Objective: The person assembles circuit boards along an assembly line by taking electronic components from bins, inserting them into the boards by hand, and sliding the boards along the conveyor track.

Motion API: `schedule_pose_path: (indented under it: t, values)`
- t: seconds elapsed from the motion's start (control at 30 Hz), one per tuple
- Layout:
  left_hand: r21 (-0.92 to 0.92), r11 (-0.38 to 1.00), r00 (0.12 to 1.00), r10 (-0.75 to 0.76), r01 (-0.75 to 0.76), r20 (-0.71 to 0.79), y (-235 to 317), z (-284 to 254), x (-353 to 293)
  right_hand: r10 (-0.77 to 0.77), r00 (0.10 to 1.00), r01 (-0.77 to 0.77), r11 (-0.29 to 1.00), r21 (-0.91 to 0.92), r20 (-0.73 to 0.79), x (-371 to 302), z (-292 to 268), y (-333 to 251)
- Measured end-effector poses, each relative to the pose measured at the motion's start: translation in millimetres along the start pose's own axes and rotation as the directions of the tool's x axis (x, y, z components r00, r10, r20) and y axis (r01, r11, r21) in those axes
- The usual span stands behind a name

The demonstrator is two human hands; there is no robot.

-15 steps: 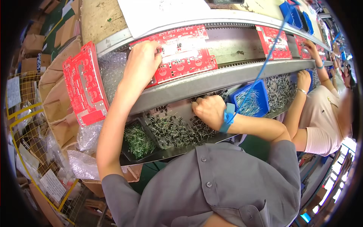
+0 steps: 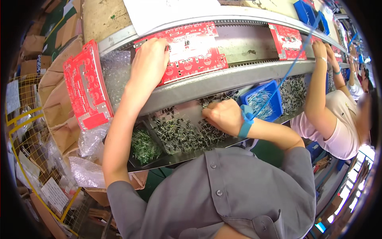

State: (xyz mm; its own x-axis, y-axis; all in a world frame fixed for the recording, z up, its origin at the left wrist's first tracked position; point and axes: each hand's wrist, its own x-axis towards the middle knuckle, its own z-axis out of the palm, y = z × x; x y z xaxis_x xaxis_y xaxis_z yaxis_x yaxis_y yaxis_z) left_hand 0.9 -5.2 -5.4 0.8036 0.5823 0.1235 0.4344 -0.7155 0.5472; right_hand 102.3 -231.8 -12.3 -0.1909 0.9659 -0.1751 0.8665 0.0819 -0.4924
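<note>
My left hand [image 2: 149,61] rests over the left part of a red circuit board [image 2: 203,53], fingers bent together at the surface; whatever they pinch is hidden. The board lies between the rails of a conveyor line, with a few small dark parts standing on it. Below it, my right hand [image 2: 225,116] is closed over a tray of loose small black components with wire legs [image 2: 173,133]. Its fingertips point down among them, and I cannot see what they hold. A blue strap [image 2: 246,121] wraps the right wrist, joined to a blue cord.
A blue bin [image 2: 277,97] of thin-legged parts sits right of my right hand; green-legged parts [image 2: 144,147] fill a black box at left. Stacked red boards [image 2: 87,89] lean beside bubble wrap [image 2: 117,73]. A co-worker's arm [image 2: 318,79] reaches toward another board [image 2: 286,42].
The co-worker's nearer hand has risen from the parts trays to the conveyor line. My two hands stay nearly in place, the right shifting only slightly, and the view has moved a little.
</note>
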Motion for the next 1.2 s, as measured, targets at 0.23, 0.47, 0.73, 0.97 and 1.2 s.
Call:
schedule_pose_path:
  t: [0.23,0.47,0.73,0.97,1.2]
  values:
    - [0.074,0.996,0.994,0.052,-0.045,-0.100,9,1,-11,-0.026,1.000,0.025,0.992,-0.124,-0.004,11,16,-9]
    - [-0.243,0.968,0.944,0.136,-0.062,0.300,41,-14,-79,0.014,0.999,-0.020,0.981,-0.192,-0.030,12,13,-8]
    - [0.047,0.991,0.865,0.084,-0.123,0.494,51,34,-127,-0.077,0.994,0.074,0.996,-0.045,-0.076,12,-10,-9]
    - [0.055,0.978,0.827,0.139,-0.201,0.545,52,31,-124,-0.089,0.944,0.151,0.973,0.177,-0.316,24,-61,8]
    - [-0.102,0.995,0.852,0.052,0.002,0.521,50,15,-116,-0.091,0.875,0.135,0.989,0.059,-0.476,72,-81,52]
